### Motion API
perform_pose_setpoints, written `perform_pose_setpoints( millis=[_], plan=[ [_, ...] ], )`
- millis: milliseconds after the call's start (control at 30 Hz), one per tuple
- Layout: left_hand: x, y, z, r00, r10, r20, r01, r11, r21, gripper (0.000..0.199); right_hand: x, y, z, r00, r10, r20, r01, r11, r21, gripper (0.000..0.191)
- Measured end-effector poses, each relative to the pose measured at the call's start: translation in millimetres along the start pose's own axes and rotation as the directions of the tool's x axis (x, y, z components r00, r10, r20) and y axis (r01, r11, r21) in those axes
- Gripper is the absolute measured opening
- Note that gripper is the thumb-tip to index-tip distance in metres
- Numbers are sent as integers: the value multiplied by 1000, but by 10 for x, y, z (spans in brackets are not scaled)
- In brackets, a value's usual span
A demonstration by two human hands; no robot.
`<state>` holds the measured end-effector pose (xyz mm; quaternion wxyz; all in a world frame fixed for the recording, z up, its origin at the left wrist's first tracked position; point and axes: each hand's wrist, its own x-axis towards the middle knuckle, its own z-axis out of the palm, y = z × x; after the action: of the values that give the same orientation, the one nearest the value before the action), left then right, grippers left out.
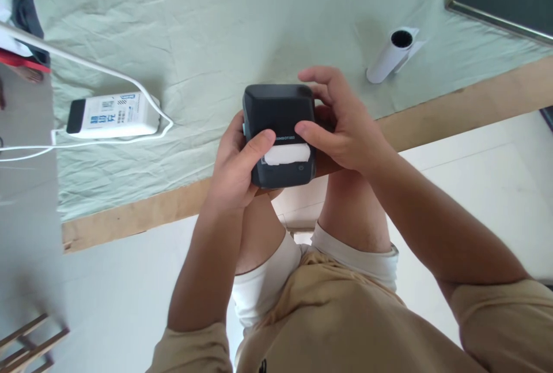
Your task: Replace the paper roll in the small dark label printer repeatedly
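A black label printer (280, 111) is held between my two hands over the table's near edge. White label paper (287, 155) shows at the slot on its front face. My left hand (235, 160) grips the printer's left side, the thumb lying on top next to the lettering. On the right side, my right hand (341, 120) holds it too, with the thumb pressed on the top face and the index finger raised off the far corner. The undersides of both hands' grips are hidden by the printer.
A white power bank (114, 115) with white cables (142, 88) lies on the green cloth (207, 27) to the left. A white paper roll (386, 59) with a dark core stands at right. Farther right is a dark phone-like slab (505, 4). Part of another person (26, 10) shows at upper left.
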<state>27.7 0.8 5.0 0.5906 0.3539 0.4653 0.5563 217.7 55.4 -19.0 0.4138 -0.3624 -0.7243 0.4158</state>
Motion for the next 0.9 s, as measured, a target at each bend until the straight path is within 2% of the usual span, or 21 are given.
perform_pose_setpoints(
  millis=[167, 500, 633, 900],
  plan=[
    [-12, 4, 15, 1000, 23, -2, -23, 1000, 14, 20, -7, -30, 10, 1000, -14, -22, 13, 999, -46, 48],
    [-37, -11, 36, 999, 42, 18, -43, 999, 29, 27, -37, -30, -18, 1000, 3, -9, -3, 1000, 6, 58],
    [-40, -4, 49, 998, 55, 19, -55, 998, 8, 23, -29, -20, -14, 999, -33, -14, 33, 999, 1, 55],
    [-44, -15, 60, 998, 60, 8, -60, 998, 23, 25, -24, 2, -6, 1000, -16, -12, 16, 999, 34, 57]
  ],
)
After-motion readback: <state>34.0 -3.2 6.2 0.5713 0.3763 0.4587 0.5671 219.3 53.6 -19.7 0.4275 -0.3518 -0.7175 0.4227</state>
